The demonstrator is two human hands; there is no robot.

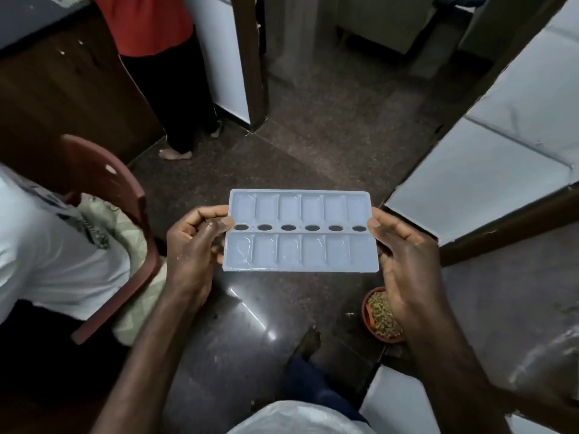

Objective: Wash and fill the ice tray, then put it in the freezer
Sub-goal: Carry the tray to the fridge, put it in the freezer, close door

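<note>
I hold a pale blue ice tray [300, 245] level in front of me, above a dark stone floor. It has two rows of rectangular cells with a line of oval holes between them. Water glints in the cells. My left hand [194, 249] grips its left short edge, thumb on top. My right hand [404, 255] grips the right short edge the same way. No freezer or sink is recognisable in view.
A dark red plastic chair [125, 214] with someone in a white shirt stands at the left. Another person in a red top [150, 23] stands by brown cabinets at the back left. A small round bowl of grain [380, 314] sits on the floor under my right wrist. White panels [501, 151] run along the right.
</note>
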